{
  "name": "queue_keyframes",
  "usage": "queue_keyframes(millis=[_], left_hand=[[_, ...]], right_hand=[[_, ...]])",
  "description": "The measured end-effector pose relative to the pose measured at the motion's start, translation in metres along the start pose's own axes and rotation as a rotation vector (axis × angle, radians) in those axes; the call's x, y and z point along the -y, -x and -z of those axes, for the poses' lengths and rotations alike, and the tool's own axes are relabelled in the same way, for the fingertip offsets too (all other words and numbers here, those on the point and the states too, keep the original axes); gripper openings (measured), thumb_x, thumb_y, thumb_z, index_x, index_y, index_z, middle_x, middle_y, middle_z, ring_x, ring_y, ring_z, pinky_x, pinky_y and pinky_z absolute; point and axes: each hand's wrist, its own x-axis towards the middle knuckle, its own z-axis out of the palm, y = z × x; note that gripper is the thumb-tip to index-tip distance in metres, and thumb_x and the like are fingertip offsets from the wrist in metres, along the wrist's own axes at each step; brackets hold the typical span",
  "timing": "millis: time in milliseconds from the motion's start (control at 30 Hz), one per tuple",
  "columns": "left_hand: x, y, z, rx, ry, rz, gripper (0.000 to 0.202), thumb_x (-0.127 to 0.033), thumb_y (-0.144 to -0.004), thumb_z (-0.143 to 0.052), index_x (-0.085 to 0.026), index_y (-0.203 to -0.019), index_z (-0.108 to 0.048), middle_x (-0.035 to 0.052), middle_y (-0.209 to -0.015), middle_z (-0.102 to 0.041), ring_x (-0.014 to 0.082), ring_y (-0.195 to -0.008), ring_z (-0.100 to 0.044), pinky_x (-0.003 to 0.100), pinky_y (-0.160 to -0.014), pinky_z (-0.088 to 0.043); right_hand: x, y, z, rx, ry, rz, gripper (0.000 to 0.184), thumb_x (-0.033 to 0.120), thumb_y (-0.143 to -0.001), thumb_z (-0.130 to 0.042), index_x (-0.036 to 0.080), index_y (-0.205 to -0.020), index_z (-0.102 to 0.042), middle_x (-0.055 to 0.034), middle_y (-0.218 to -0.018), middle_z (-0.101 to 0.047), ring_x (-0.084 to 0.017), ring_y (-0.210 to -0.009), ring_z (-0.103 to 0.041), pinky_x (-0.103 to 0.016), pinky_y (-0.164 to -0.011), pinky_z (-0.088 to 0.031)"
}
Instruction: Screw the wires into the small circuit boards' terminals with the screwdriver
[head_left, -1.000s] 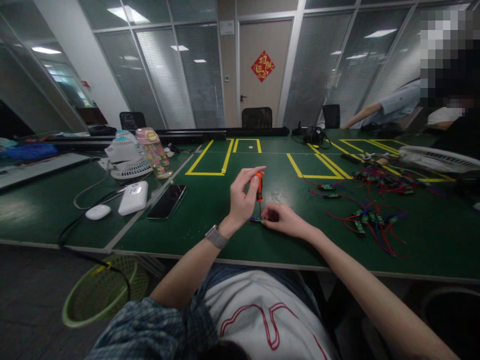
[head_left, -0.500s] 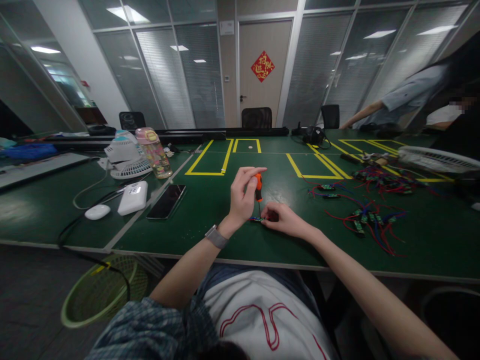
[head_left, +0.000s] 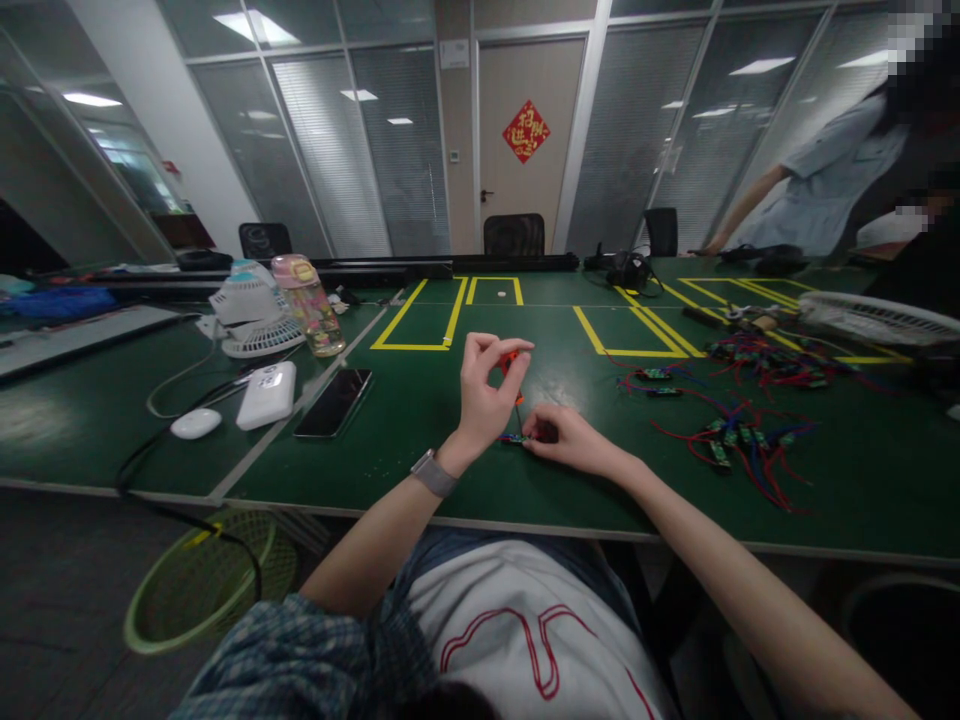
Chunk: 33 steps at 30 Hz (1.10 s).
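Note:
My left hand [head_left: 484,390], a watch on its wrist, has its thumb and fingers curled around the upright screwdriver [head_left: 511,359], whose orange handle is partly covered by the thumb. The thin shaft runs down to a small green circuit board [head_left: 513,439] on the table; the exact contact of the tip is too small to make out. Pinched at the board's right end is my right hand [head_left: 568,437], its fingers closed and partly hiding the board.
Several wired circuit boards [head_left: 739,436] lie to the right, with a larger wire pile [head_left: 780,360] behind. On the left are a phone [head_left: 334,403], a white power bank [head_left: 266,396], a bottle [head_left: 309,310] and a fan [head_left: 255,315]. A person [head_left: 832,180] leans at the far right.
My left thumb has shifted across the screwdriver handle, covering more of it. My right hand has stayed at the board. The person at the far right has straightened somewhat.

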Motion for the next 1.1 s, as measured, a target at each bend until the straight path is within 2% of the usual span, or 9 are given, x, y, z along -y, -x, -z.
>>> queue_keyframes(millis=[133, 233, 367, 533, 633, 800, 933, 1100], left_hand=[[-0.0007, -0.0011, 0.0012, 0.061, 0.034, 0.012, 0.029, -0.025, -0.1, -0.042, -0.026, -0.114, -0.067, 0.005, -0.102, -0.052, 0.0156, -0.092, -0.055, 0.029, -0.081, -0.048], [-0.0006, -0.0015, 0.0004, 0.087, 0.058, 0.038, 0.031, -0.023, -0.1, -0.041, -0.027, -0.121, -0.063, 0.0048, -0.101, -0.054, 0.015, -0.089, -0.056, 0.029, -0.079, -0.049], [-0.0013, -0.001, -0.002, 0.049, 0.026, 0.032, 0.026, -0.022, -0.095, -0.053, -0.024, -0.119, -0.063, 0.0052, -0.101, -0.054, 0.0153, -0.092, -0.055, 0.027, -0.076, -0.048], [-0.0045, -0.0007, -0.0021, -0.004, -0.013, 0.046, 0.018, -0.024, -0.088, -0.066, -0.022, -0.106, -0.066, 0.0036, -0.098, -0.051, 0.0132, -0.085, -0.054, 0.024, -0.072, -0.047], [-0.0042, -0.0007, -0.0006, 0.028, 0.009, 0.038, 0.017, -0.027, -0.092, -0.059, -0.022, -0.107, -0.066, 0.0043, -0.099, -0.05, 0.0141, -0.088, -0.055, 0.024, -0.072, -0.049], [0.0018, -0.0002, 0.0001, 0.072, 0.03, 0.044, 0.03, -0.024, -0.099, -0.042, -0.025, -0.12, -0.063, 0.006, -0.107, -0.055, 0.0165, -0.097, -0.057, 0.029, -0.08, -0.05], [0.0046, 0.0006, -0.0017, 0.098, 0.074, 0.106, 0.03, -0.026, -0.1, -0.043, -0.026, -0.125, -0.06, 0.0055, -0.107, -0.058, 0.0149, -0.089, -0.059, 0.026, -0.071, -0.051], [0.0023, 0.0007, -0.0035, 0.082, 0.06, 0.09, 0.025, -0.024, -0.096, -0.053, -0.026, -0.118, -0.062, 0.005, -0.106, -0.058, 0.0144, -0.092, -0.059, 0.024, -0.074, -0.051]], right_hand=[[-0.0012, -0.0001, 0.0, 0.005, -0.009, -0.005, 0.007, 0.018, -0.076, -0.064, 0.016, -0.082, -0.062, 0.0009, -0.069, -0.057, -0.013, -0.061, -0.051, -0.024, -0.057, -0.04], [-0.0015, -0.0001, 0.0, 0.005, -0.006, -0.002, 0.006, 0.017, -0.076, -0.064, 0.016, -0.081, -0.061, 0.0009, -0.069, -0.057, -0.012, -0.061, -0.051, -0.024, -0.057, -0.04], [-0.0006, -0.0002, 0.0002, 0.001, -0.004, 0.003, 0.006, 0.017, -0.076, -0.065, 0.016, -0.081, -0.061, 0.0004, -0.07, -0.057, -0.013, -0.062, -0.051, -0.024, -0.058, -0.04], [0.0001, 0.0001, 0.0003, -0.003, 0.004, 0.008, 0.006, 0.016, -0.076, -0.065, 0.016, -0.08, -0.061, 0.0013, -0.068, -0.056, -0.012, -0.061, -0.051, -0.024, -0.057, -0.04], [-0.0006, 0.0001, 0.0001, -0.001, 0.002, 0.002, 0.006, 0.016, -0.076, -0.065, 0.016, -0.08, -0.061, 0.0013, -0.068, -0.056, -0.012, -0.06, -0.051, -0.024, -0.057, -0.04], [-0.0024, -0.0002, -0.0001, 0.006, -0.008, 0.011, 0.006, 0.017, -0.076, -0.064, 0.016, -0.081, -0.061, 0.0002, -0.071, -0.058, -0.013, -0.062, -0.052, -0.024, -0.058, -0.041], [-0.002, 0.0001, 0.0, 0.003, 0.002, 0.015, 0.006, 0.017, -0.076, -0.065, 0.016, -0.081, -0.061, 0.0, -0.071, -0.058, -0.013, -0.062, -0.052, -0.024, -0.059, -0.041], [-0.0005, 0.0002, 0.0002, 0.001, 0.002, 0.015, 0.005, 0.018, -0.076, -0.064, 0.016, -0.08, -0.061, -0.0002, -0.07, -0.058, -0.013, -0.062, -0.052, -0.025, -0.058, -0.041]])
